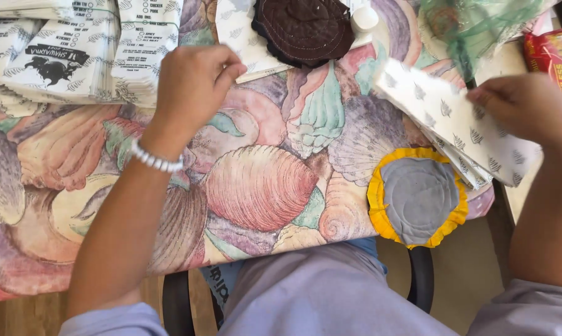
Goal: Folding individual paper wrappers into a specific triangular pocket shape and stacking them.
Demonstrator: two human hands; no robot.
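Note:
My left hand [194, 81] hovers over the seashell-patterned tablecloth [262, 186], fingers curled, its fingertips touching the edge of a white printed paper bag [246, 46] that lies under a dark brown round quilted mat [306, 28]. A white beaded bracelet [156, 158] circles that wrist. My right hand [526, 106] grips the top of a stack of white paper bags with small grey leaf prints [455, 124], tilted across the table's right side.
Piles of white printed paper bags [63, 50] fill the far left. A round grey mat with yellow ruffled trim [418, 196] overhangs the near table edge. A green plastic bag [473, 25] and a red package [554, 56] lie far right. My lap and chair are below.

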